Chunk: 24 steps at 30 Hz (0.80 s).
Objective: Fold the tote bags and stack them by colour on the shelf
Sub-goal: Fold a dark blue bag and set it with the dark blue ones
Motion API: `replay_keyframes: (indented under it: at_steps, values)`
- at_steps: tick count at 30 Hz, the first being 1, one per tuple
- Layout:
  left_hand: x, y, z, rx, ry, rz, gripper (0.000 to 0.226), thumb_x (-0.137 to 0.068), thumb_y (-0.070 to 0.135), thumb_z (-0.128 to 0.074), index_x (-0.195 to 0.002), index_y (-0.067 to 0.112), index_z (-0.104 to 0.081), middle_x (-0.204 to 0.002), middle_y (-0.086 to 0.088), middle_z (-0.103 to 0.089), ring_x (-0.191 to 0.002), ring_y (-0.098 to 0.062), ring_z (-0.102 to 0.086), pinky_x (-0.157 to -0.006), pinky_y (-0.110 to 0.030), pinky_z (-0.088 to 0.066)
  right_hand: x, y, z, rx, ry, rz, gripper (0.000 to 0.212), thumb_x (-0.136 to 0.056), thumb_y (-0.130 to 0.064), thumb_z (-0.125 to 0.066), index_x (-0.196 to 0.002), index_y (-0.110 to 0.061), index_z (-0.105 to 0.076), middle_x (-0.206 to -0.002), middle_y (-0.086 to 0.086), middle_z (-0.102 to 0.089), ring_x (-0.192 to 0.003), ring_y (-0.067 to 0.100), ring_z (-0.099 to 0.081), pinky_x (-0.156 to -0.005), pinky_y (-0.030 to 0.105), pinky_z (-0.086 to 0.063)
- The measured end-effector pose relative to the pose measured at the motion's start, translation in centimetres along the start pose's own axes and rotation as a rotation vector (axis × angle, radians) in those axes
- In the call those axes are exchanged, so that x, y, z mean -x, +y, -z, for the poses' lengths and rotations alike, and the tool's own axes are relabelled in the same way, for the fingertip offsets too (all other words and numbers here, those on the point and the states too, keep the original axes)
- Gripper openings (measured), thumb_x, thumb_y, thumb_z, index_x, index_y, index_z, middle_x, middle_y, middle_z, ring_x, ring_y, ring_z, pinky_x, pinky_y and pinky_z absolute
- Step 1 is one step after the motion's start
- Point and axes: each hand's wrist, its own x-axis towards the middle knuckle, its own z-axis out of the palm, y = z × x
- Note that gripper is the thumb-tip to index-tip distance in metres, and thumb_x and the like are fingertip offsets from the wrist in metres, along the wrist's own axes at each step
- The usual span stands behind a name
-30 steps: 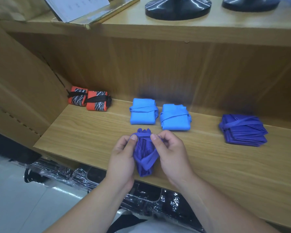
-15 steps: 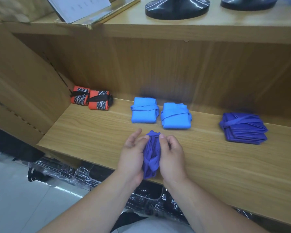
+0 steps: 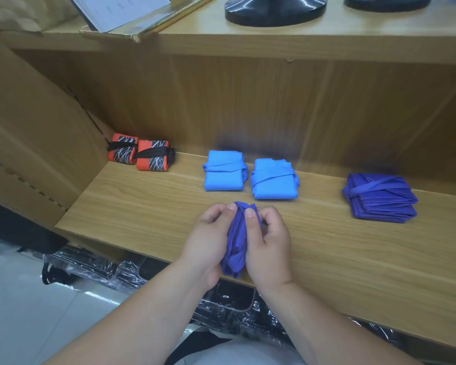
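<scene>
Purple tote bag [image 3: 236, 241], bunched into a narrow roll, is between both hands over the front part of a wooden shelf [image 3: 153, 206]. The shelf is light wood with a wooden back wall.

At its far left, against the back, 2 orange bags [image 3: 153, 160] with black and white pattern lie touching each other, each tied with a black strap. Near the middle, 2 light blue bags [image 3: 224, 172] lie just beside each other, folded and wrapped with their own handles. Well apart to the right lies a purple pile [image 3: 379, 200], folded flat with a strap across it.

A cardboard panel [image 3: 37, 127] stands at the left side. On the board above are a black round base [image 3: 275, 9] and some papers [image 3: 121, 9]. Below the shelf are black items in clear plastic [image 3: 103, 267] and a pale floor [image 3: 11, 299].

The left hand [image 3: 208, 241] and the right hand [image 3: 270, 243] come from below with bare forearms, palms facing each other. Fingers of both hands are curled round the sides of the roll, and both thumbs press on its upper end, so each hand grips it.

The roll stands almost along the arms. Its top shows above the thumbs, and its lower end comes out under the palms at the shelf's front edge. I cannot tell if it touches the wood.
</scene>
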Motion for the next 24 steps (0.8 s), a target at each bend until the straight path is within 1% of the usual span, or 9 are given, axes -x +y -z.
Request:
replay_keyframes:
  at_steps: [5,9,13,16,18,19,21,23,24]
  values:
    - [0.3,-1.2,-0.2,0.116,0.060,-0.008,0.020,-0.102,0.018,-0.057,-0.083,0.011,-0.059,-0.083,-0.016,-0.064,-0.070,-0.023,-0.061,-0.067,-0.034,-0.050,-0.6,0.0,0.6,0.031,0.012,-0.025,0.038,-0.094,-0.038,-0.063,-0.069,-0.015,-0.045,-0.057,-0.009,-0.044,-0.056,0.008,-0.039,-0.056,0.030,-0.038]
    - [0.4,-1.0,-0.5,0.279,0.049,0.060,0.018,-0.101,0.014,-0.057,-0.084,0.010,-0.062,-0.079,-0.012,-0.070,-0.067,-0.021,-0.066,-0.068,-0.033,-0.054,-1.1,-0.3,0.6,0.043,0.018,-0.046,0.040,-0.096,-0.029,-0.067,-0.066,-0.017,-0.043,-0.054,-0.011,-0.042,-0.055,0.007,-0.038,-0.054,0.028,-0.036]
    - [-0.1,-0.8,-0.7,0.331,0.023,0.088,0.017,-0.100,0.011,-0.057,-0.084,0.010,-0.060,-0.076,-0.010,-0.070,-0.064,-0.021,-0.067,-0.066,-0.033,-0.056,-2.1,-0.7,0.8,-0.058,-0.025,-0.106,0.038,-0.096,-0.027,-0.067,-0.066,-0.016,-0.047,-0.056,-0.006,-0.046,-0.055,0.009,-0.039,-0.055,0.028,-0.035]
    - [-0.5,-0.8,-0.1,0.269,0.011,0.040,0.017,-0.099,0.009,-0.057,-0.083,0.009,-0.062,-0.076,-0.011,-0.070,-0.064,-0.020,-0.066,-0.065,-0.032,-0.056,-2.5,-0.7,1.6,-0.119,-0.121,-0.147,0.026,-0.094,-0.029,-0.068,-0.074,-0.018,-0.055,-0.061,0.000,-0.054,-0.058,0.013,-0.045,-0.059,0.031,-0.039]
    - [-0.7,-0.8,0.5,0.183,-0.006,-0.024,0.019,-0.100,0.008,-0.056,-0.082,0.009,-0.064,-0.074,-0.010,-0.071,-0.063,-0.018,-0.066,-0.062,-0.030,-0.056,-2.2,-0.6,2.2,-0.140,-0.222,-0.164,0.003,-0.096,-0.022,-0.069,-0.098,-0.023,-0.066,-0.074,-0.001,-0.066,-0.068,0.013,-0.060,-0.070,0.029,-0.049]
    - [-0.7,-0.9,0.8,0.133,-0.014,-0.059,0.019,-0.100,0.008,-0.056,-0.083,0.008,-0.065,-0.075,-0.010,-0.070,-0.064,-0.018,-0.066,-0.062,-0.030,-0.056,-2.0,-0.5,2.5,-0.115,-0.250,-0.156,0.013,-0.096,-0.022,-0.069,-0.109,-0.024,-0.068,-0.084,-0.002,-0.071,-0.078,0.010,-0.067,-0.078,0.025,-0.052]
    - [-0.8,-1.1,1.2,0.024,-0.025,-0.130,0.020,-0.101,0.009,-0.055,-0.085,0.009,-0.066,-0.076,-0.011,-0.068,-0.066,-0.019,-0.063,-0.064,-0.030,-0.055,-1.5,-0.1,2.8,-0.033,-0.273,-0.096,0.015,-0.092,-0.032,-0.070,-0.107,-0.028,-0.071,-0.100,-0.002,-0.074,-0.092,0.009,-0.070,-0.085,0.024,-0.052]
    - [-1.0,-1.5,1.5,-0.063,-0.048,-0.189,0.025,-0.102,0.010,-0.053,-0.081,0.013,-0.066,-0.074,-0.010,-0.065,-0.065,-0.018,-0.059,-0.063,-0.032,-0.051,-0.9,-0.1,3.0,-0.057,-0.267,-0.083,0.012,-0.085,-0.033,-0.072,-0.097,-0.030,-0.073,-0.101,-0.002,-0.075,-0.094,0.014,-0.072,-0.086,0.030,-0.055]
    - [-1.0,-1.6,1.6,-0.095,-0.058,-0.211,0.028,-0.103,0.010,-0.052,-0.078,0.014,-0.065,-0.073,-0.010,-0.063,-0.065,-0.018,-0.057,-0.063,-0.032,-0.049,-0.7,-0.1,3.1,-0.091,-0.268,-0.102,0.014,-0.084,-0.030,-0.076,-0.098,-0.031,-0.074,-0.100,-0.004,-0.075,-0.093,0.016,-0.072,-0.086,0.032,-0.056]
